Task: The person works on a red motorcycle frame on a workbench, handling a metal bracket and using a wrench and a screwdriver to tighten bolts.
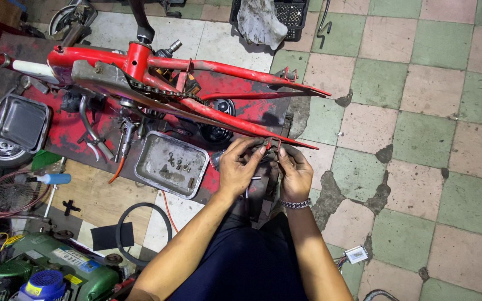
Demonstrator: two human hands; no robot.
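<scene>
A red bicycle frame (213,69) lies upside down over a red mat, its chain and rear forks pointing right. My left hand (240,166) and my right hand (292,173) meet at the near rear fork end (274,142). The fingers of both hands pinch around a small part there, which is too hidden to name. A metal bracelet (293,204) sits on my right wrist.
A metal tray (149,161) with several small screws lies left of my hands, and another tray (20,124) lies further left. Brake levers and tools (104,146) rest on the mat. A green compressor (57,270), a tyre (140,214) and a small grey controller box (356,254) sit on the checkered floor.
</scene>
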